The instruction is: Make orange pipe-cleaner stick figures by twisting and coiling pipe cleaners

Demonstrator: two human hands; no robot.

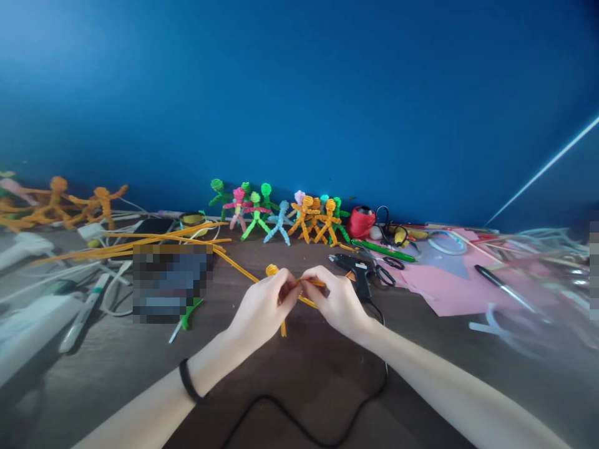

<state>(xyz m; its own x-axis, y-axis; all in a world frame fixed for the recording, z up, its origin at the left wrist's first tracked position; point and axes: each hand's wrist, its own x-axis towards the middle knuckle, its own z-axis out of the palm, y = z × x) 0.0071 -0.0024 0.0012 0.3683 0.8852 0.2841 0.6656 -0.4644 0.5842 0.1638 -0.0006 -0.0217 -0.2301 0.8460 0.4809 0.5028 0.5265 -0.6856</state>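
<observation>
Both hands meet over the middle of the dark table. Between the fingertips of my left hand (pixel 264 304) is an orange pipe-cleaner figure (pixel 272 270), its coiled head showing above the knuckles and one strand hanging below. My right hand (pixel 337 302) pinches an orange strand of the same piece, close against the left fingertips. The fingers cover the figure's middle, so how it is twisted there is hidden. A long orange pipe cleaner (pixel 236 264) runs behind the left hand toward a loose bunch of orange pipe cleaners (pixel 154 239) at the left.
Finished pipe-cleaner figures (pixel 282 222) in several colours stand along the blue wall. Right of my hands lie a black glue gun (pixel 360 269) with its cord (pixel 299 422), scissors (pixel 385 275), pink paper (pixel 449 293) and a pen (pixel 505 287). A pixelated dark object (pixel 171 284) lies left.
</observation>
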